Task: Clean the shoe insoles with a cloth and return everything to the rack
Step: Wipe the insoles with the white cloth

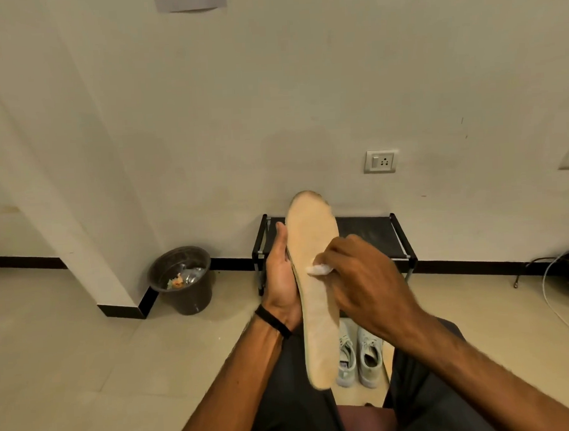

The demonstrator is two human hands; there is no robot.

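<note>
left hand (281, 278) cradles insole (314, 279) above shoes (358, 356) | right hand (358, 274) pinches cloth (319, 269) | risk: hard wiping bends insole, slips free

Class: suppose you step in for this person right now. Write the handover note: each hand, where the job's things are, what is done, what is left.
Left hand: holds the tan insole upright by its edge.
Right hand: presses a white cloth to the insole's middle.
White shoes: on the floor between the knees.
Rack: against the wall; its visible shelf holds nothing.
Done: wiping is under way.
Left: finish the insoles, return everything to the rack.
</note>
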